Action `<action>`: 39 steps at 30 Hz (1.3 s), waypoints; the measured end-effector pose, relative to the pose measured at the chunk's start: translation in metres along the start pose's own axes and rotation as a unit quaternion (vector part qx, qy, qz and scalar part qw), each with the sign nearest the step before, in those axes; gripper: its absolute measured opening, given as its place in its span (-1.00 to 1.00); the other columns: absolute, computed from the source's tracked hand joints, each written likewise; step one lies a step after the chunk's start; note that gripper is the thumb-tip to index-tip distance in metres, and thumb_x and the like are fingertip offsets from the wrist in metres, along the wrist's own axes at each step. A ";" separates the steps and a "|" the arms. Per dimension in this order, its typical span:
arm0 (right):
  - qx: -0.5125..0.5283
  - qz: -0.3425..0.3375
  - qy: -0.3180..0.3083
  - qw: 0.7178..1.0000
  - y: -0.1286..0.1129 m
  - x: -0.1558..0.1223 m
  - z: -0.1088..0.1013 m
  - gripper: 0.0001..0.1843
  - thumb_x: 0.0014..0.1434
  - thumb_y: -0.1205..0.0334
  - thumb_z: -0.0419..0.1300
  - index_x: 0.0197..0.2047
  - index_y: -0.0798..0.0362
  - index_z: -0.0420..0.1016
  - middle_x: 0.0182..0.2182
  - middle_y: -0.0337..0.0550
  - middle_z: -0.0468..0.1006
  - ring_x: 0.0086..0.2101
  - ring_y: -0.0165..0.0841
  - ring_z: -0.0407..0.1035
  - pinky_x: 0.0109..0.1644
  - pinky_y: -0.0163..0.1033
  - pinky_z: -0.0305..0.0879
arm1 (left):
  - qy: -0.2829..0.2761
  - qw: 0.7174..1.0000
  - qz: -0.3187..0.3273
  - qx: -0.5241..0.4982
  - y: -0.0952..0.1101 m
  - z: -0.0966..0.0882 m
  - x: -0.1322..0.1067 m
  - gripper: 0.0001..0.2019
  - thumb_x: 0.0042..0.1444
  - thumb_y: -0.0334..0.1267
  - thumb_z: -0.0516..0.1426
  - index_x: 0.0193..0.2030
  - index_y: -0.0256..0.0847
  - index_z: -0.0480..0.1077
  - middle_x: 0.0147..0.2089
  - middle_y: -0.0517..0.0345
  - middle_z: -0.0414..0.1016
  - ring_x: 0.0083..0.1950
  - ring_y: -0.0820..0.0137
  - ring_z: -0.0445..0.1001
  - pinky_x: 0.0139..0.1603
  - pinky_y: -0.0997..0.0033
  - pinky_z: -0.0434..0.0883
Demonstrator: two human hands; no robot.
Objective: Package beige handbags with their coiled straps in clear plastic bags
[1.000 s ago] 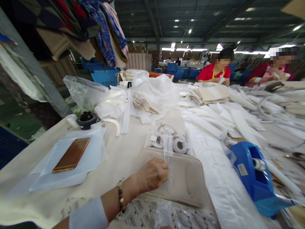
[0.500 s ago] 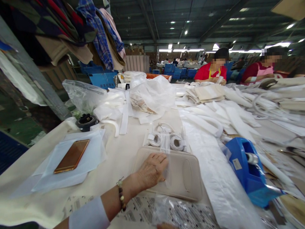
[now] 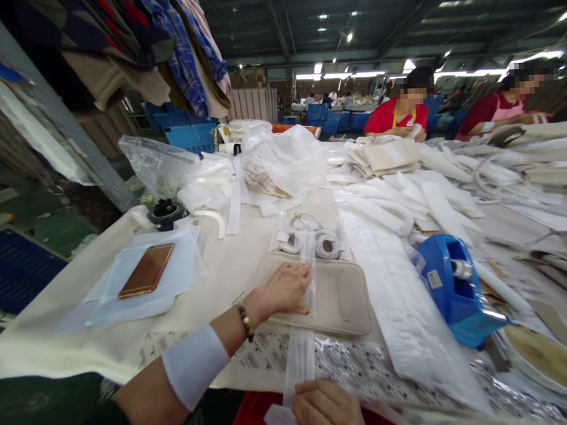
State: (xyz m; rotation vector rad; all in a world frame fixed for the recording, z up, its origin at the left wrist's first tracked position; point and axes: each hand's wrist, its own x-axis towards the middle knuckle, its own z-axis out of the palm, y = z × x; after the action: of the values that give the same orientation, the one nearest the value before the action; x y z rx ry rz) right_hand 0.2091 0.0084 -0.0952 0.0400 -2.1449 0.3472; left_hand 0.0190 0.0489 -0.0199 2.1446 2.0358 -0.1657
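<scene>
My left hand (image 3: 286, 288) lies flat, fingers stretched out, on a beige padded panel (image 3: 335, 294) on the table. A clear narrow plastic strip (image 3: 301, 354) runs from beside its fingertips down across the panel to my right hand (image 3: 325, 409) at the bottom edge, which is closed on the strip's lower end. Two white rolled straps in a clear bag (image 3: 307, 241) sit just beyond the panel. Printed plastic bags (image 3: 363, 374) lie under the panel's near edge.
A blue tape dispenser (image 3: 453, 287) stands to the right. A gold phone (image 3: 146, 270) rests on white sheets at the left, a black tape roll (image 3: 166, 214) behind it. White strips and beige pieces (image 3: 388, 159) pile across the table. Two other people (image 3: 403, 118) work at the far side.
The view tilted down. My right hand came up into view, drawing the clear strip taut toward me. The left hand stayed pressed on the panel.
</scene>
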 end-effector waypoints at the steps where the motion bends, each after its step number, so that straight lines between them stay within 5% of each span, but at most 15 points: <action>1: 0.006 -0.003 0.004 1.000 -0.003 0.002 -0.002 -0.64 0.21 0.55 -0.07 -0.51 0.11 0.39 -0.69 -0.28 0.46 -0.58 -0.49 0.46 -0.45 -0.49 0.40 | -0.001 1.000 -0.001 -0.001 0.000 0.000 0.000 -0.29 -0.12 -0.07 0.32 0.14 -0.38 0.25 0.32 -0.26 0.10 0.30 0.08 0.15 0.26 0.12 0.19; 8: 0.086 0.016 -0.061 0.994 -0.002 0.023 -0.031 -0.70 0.28 0.43 -0.10 -0.35 0.14 0.43 -0.57 -0.14 0.53 -0.46 -0.41 0.48 -0.37 -0.41 0.42 | 0.015 1.000 -0.009 -0.013 0.004 0.008 -0.004 -0.25 -0.15 -0.11 0.35 0.16 -0.40 0.24 0.33 -0.31 0.06 0.32 0.06 0.10 0.28 0.11 0.15; 14: 0.055 0.042 -0.073 0.995 0.037 0.077 -0.058 -0.72 0.19 0.50 -0.09 -0.28 0.13 0.42 -0.48 -0.09 0.54 -0.43 -0.39 0.43 -0.34 -0.35 0.35 | 0.047 0.998 0.004 -0.036 -0.004 0.026 -0.012 -0.35 -0.03 -0.20 0.28 0.19 -0.34 0.22 0.34 -0.23 0.07 0.35 0.13 0.06 0.32 0.13 0.10; 19: -0.061 0.070 -0.075 0.993 0.099 0.109 -0.038 -0.70 0.27 0.36 -0.02 -0.43 0.09 0.44 -0.56 -0.18 0.45 -0.51 -0.42 0.33 -0.41 -0.36 0.21 | 0.138 0.985 0.058 -0.081 -0.010 0.048 -0.019 -0.62 0.08 -0.41 0.09 0.08 -0.28 0.34 0.21 -0.07 0.32 0.29 0.28 0.19 0.35 0.19 0.06; 24: -0.138 0.115 -0.118 0.976 0.147 0.103 -0.002 -0.61 0.30 0.20 0.00 -0.54 0.06 0.41 -0.60 -0.22 0.38 -0.53 -0.42 0.27 -0.43 -0.35 0.10 | 0.173 0.975 0.096 -0.097 -0.012 0.060 -0.025 -0.77 0.07 -0.40 0.07 -0.13 -0.25 0.44 0.13 -0.02 0.38 0.23 0.29 0.24 0.35 0.21 0.07; 33: -0.180 0.174 -0.133 0.959 0.158 0.086 0.020 -0.63 0.29 0.28 0.02 -0.56 0.05 0.34 -0.56 -0.23 0.34 -0.50 -0.42 0.24 -0.42 -0.34 0.06 | 0.234 0.948 0.115 -0.184 -0.009 0.054 -0.033 -0.73 0.09 -0.40 -0.01 -0.07 -0.31 0.37 0.02 -0.05 0.44 0.18 0.27 0.30 0.30 0.24 0.18; 39: -0.174 0.176 -0.134 0.960 0.159 0.084 0.024 -0.61 0.32 0.25 -0.02 -0.55 0.05 0.31 -0.55 -0.22 0.32 -0.48 -0.40 0.24 -0.39 -0.32 0.09 | 0.282 0.928 0.141 -0.199 -0.006 0.056 -0.038 -0.81 0.17 -0.30 0.03 -0.43 -0.24 0.39 -0.37 0.05 0.48 -0.10 0.31 0.45 0.02 0.31 0.40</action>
State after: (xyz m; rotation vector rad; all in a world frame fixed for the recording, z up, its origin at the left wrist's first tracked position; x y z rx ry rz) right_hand 0.1165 0.1638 -0.0758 -0.5286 -2.4551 0.1688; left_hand 0.0132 0.0008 -0.0669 2.3361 1.7457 0.9214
